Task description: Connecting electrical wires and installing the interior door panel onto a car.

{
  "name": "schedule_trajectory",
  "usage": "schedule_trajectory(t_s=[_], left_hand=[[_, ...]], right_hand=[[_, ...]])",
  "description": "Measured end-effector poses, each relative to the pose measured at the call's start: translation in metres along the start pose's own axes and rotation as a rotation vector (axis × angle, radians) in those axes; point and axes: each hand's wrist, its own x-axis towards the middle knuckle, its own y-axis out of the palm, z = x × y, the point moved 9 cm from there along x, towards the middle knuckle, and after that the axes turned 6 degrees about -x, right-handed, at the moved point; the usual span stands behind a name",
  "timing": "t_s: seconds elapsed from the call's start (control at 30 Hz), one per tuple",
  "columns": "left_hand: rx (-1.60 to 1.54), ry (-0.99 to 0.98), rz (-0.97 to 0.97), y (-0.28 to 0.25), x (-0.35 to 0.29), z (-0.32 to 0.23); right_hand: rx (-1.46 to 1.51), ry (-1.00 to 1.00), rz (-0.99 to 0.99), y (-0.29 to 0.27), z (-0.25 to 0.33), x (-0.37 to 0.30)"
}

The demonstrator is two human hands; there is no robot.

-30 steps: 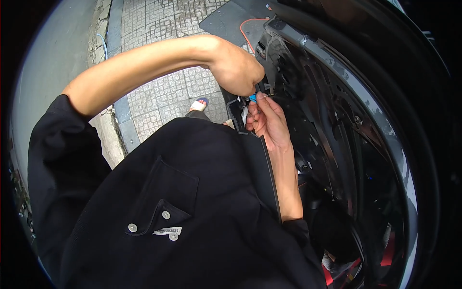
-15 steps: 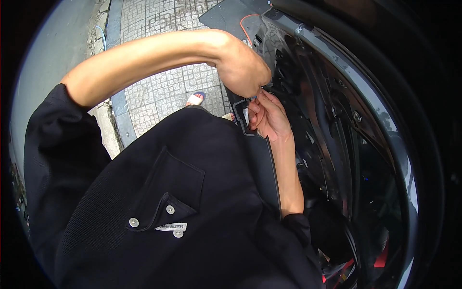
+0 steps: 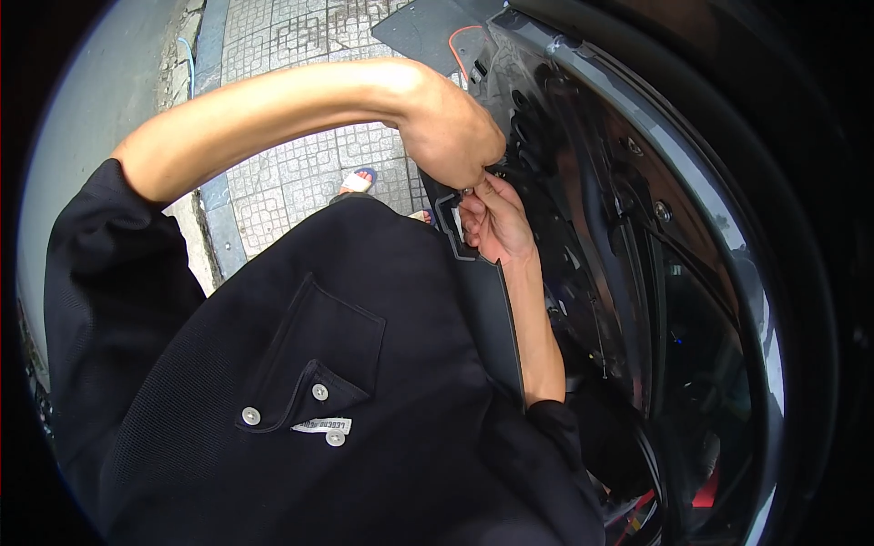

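Note:
My left hand (image 3: 451,135) is curled closed, knuckles up, at the edge of a dark trim panel (image 3: 492,314). Its fingertips are hidden behind the hand. Just below it my right hand (image 3: 501,221) is closed, thumb and fingers pinched upward against the left hand's fingers. Whatever small thing lies between them is hidden. Beside the right fingers, the panel has an opening with a grey-edged frame (image 3: 442,227); a white bit shows inside it. The panel stands between my body and the bare inner side of a dark car door (image 3: 592,237).
An orange-red cable (image 3: 455,45) loops near the panel's far end (image 3: 414,36). Patterned paving tiles (image 3: 300,136) lie under my sandalled foot (image 3: 358,180). A kerb (image 3: 200,238) and a grey road (image 3: 100,91) run along the left. The door's shiny rim (image 3: 769,364) curves along the right.
The view has shifted slightly, so hands and door appear a little further left. Both hands stay together at the same spot by the panel's opening.

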Motion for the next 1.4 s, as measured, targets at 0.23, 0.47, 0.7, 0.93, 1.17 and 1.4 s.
schedule_trajectory(t_s=[0.23, 0.47, 0.7, 0.93, 1.17, 1.4], left_hand=[[0.009, -0.001, -0.023, 0.002, 0.002, -0.001], [-0.016, -0.041, 0.009, 0.001, -0.003, -0.004], [0.019, -0.024, 0.000, 0.004, 0.004, -0.006], [-0.011, 0.022, -0.008, 0.005, 0.007, -0.002], [-0.054, 0.026, -0.029, 0.012, 0.014, -0.003], [-0.064, 0.009, -0.026, 0.013, 0.017, -0.006]], right_hand=[[0.004, -0.027, -0.046, -0.002, 0.003, 0.000], [-0.012, -0.007, 0.004, 0.001, 0.005, 0.001], [-0.007, 0.006, 0.039, -0.004, 0.001, 0.000], [-0.049, -0.033, 0.067, -0.009, 0.004, 0.004], [-0.061, -0.030, 0.078, -0.007, 0.005, 0.000], [-0.014, -0.004, 0.118, -0.020, -0.002, 0.001]])
